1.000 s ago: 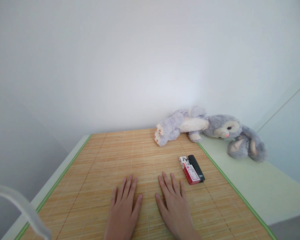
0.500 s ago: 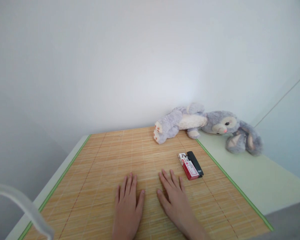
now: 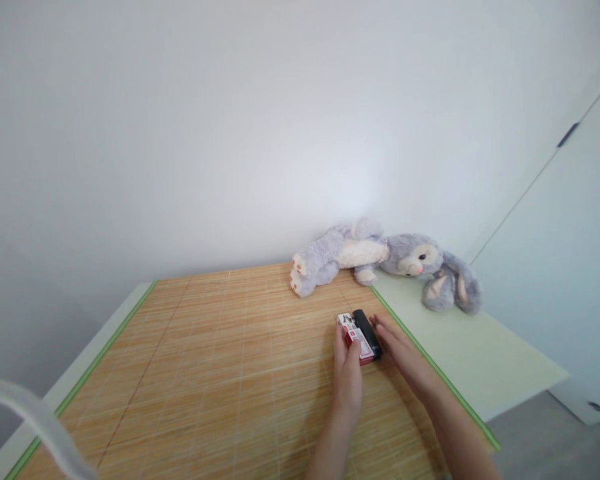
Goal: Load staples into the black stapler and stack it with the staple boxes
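Note:
A small red-and-white box point(image 3: 363, 349) lies on the bamboo mat point(image 3: 205, 353), with a smaller white box with a dark picture point(image 3: 346, 320) touching its far end. Along their right side lies a black stapler point(image 3: 366, 330). My left hand point(image 3: 348, 373) is at the left of the boxes, its fingers along their side and its thumb on the near corner of the red-and-white box. To the right of the stapler, my right hand point(image 3: 400, 350) has its fingers stretched out, close beside it. Whether those fingertips touch the stapler I cannot tell.
A grey plush rabbit point(image 3: 360, 257) lies on its side at the back against the white wall point(image 3: 230, 133). The mat has a green border, and the pale tabletop point(image 3: 460, 347) shows to its right. A blurred white curved bar point(image 3: 35, 413) crosses the lower left.
Both hands have left their flat place on the mat and reached right, to either side of the boxes and stapler. The whole view has shifted to the right.

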A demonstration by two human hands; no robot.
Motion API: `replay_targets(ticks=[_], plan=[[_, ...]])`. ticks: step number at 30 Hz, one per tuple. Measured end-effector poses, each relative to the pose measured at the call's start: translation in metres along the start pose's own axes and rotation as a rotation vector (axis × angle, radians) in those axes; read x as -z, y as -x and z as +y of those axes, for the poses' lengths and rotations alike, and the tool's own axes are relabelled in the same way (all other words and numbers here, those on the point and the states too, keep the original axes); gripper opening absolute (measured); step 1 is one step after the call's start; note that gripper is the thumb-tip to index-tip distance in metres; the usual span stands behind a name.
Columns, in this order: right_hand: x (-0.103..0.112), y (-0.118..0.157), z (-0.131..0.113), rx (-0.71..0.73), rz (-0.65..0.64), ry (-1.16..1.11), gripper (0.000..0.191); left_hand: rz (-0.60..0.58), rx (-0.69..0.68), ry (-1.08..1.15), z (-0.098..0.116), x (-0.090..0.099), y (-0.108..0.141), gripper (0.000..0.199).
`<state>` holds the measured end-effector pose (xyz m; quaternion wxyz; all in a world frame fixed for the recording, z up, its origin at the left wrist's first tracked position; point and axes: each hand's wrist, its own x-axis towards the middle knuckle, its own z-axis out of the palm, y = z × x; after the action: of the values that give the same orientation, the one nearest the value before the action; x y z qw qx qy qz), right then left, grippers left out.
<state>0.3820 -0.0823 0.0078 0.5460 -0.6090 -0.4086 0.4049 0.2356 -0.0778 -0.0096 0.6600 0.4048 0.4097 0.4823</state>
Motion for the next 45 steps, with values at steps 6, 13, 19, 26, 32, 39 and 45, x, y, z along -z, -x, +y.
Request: replay_targets(ticks=[6,13,19,26,32,39,45], plan=[[-0.077,0.031,0.017,0.056,-0.013,0.027,0.067,0.101,0.0,-0.026,0.015,0.035,0.008,0.075],[-0.189,0.08,0.031,0.089,-0.14,-0.09,0.069,0.306,-0.014,-0.097,0.053,0.144,0.052,0.059],[-0.221,0.086,0.025,0.183,-0.028,-0.011,0.082,0.313,-0.091,-0.23,0.06,0.181,0.072,0.057],[-0.18,0.058,0.025,0.206,0.033,0.103,0.083,0.316,-0.227,-0.613,0.041,0.174,0.072,0.072],[-0.163,0.058,0.032,0.197,0.049,0.061,0.083,0.499,-0.222,-0.748,0.044,0.215,0.065,0.061],[-0.163,0.062,0.028,0.21,0.041,0.078,0.081,0.476,-0.336,-0.844,0.077,0.241,0.041,0.059],[-0.162,0.063,0.028,0.195,0.031,0.087,0.081,0.563,-0.423,-1.058,0.03,0.265,0.103,0.052]])
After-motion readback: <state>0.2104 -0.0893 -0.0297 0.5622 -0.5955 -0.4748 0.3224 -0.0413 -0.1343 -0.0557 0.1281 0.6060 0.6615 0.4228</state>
